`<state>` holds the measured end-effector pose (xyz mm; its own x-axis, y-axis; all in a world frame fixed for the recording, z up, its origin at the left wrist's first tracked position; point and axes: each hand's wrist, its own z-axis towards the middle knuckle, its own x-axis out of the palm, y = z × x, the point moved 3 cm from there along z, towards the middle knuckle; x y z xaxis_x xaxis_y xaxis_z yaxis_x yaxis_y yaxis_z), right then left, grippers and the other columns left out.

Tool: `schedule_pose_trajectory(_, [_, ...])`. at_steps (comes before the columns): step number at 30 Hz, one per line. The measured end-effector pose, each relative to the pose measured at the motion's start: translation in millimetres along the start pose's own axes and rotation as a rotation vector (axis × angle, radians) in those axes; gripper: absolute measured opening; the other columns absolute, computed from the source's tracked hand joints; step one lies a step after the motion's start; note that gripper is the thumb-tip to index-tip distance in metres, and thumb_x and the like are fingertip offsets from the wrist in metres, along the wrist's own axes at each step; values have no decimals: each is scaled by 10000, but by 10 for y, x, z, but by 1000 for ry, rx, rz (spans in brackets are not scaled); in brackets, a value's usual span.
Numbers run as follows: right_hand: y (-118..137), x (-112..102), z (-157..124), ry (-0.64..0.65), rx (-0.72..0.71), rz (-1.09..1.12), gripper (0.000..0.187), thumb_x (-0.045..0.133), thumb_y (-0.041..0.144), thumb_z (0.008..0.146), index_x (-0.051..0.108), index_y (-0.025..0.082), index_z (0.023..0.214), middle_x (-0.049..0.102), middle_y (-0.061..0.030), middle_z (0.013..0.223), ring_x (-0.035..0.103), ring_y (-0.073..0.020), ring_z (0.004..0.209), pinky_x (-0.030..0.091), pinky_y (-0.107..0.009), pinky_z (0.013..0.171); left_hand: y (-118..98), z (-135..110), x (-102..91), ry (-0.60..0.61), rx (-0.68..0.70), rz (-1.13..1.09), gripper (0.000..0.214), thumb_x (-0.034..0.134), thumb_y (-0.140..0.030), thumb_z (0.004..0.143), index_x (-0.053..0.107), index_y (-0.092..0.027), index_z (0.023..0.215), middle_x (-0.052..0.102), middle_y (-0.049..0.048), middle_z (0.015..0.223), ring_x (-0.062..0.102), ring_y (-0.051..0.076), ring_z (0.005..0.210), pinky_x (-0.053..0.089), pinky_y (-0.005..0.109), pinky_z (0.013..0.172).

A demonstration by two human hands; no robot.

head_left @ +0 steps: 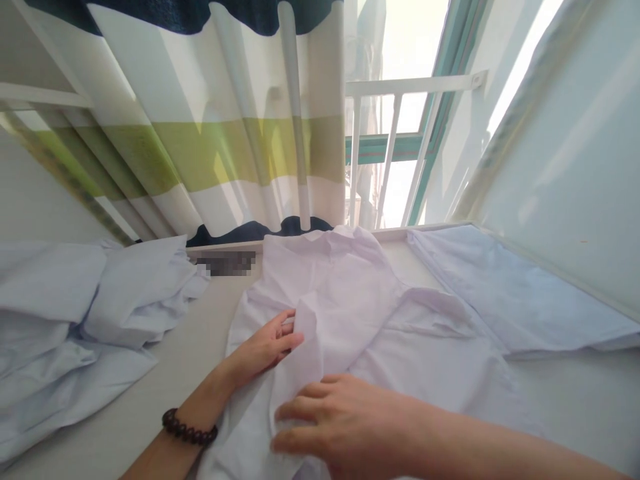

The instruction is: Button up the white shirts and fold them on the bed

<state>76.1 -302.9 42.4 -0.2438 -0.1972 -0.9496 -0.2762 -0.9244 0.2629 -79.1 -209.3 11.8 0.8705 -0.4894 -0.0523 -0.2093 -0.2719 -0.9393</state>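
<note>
A white shirt (380, 313) lies spread on a pale table (165, 373), its collar end toward the window. My left hand (265, 347), with a dark bead bracelet (189, 429) on the wrist, pinches a raised fold of the shirt's cloth near its middle. My right hand (345, 420) rests flat on the shirt's near part, fingers stretched out toward the left and holding nothing.
A heap of light blue shirts (85, 320) lies at the left. Another light blue garment (510, 293) lies flat at the right, beside a white wall panel (575, 167). A striped curtain (225, 133) and a white window railing (400, 133) stand behind the table.
</note>
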Motion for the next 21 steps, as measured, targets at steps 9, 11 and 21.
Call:
schedule_pose_trajectory(9, [83,9,82,-29,-32,184,224,508,200,930,588,169,1136,699,-77,1150,623,-168,1084,466,-232,867,-101,-301,-169,288,-80,338,433,714,-566,734,550,-193,880,535,-34,724,481,127,626,344,222,545])
schedule_pose_trajectory(11, [29,-15,67,6,-10,198,247,510,153,902,601,168,1131,696,-83,1168,620,-178,1107,466,-249,901,-76,-287,-155,300,-82,368,396,730,-532,726,550,-189,807,508,-43,655,426,116,571,276,232,520])
schedule_pose_trajectory(21, [-19,-13,26,17,-29,268,349,496,110,873,623,160,1194,641,-99,1308,546,-194,1258,399,-296,1073,-12,-244,-188,174,-30,334,332,625,-508,832,534,-190,868,487,-52,653,416,109,577,324,220,525])
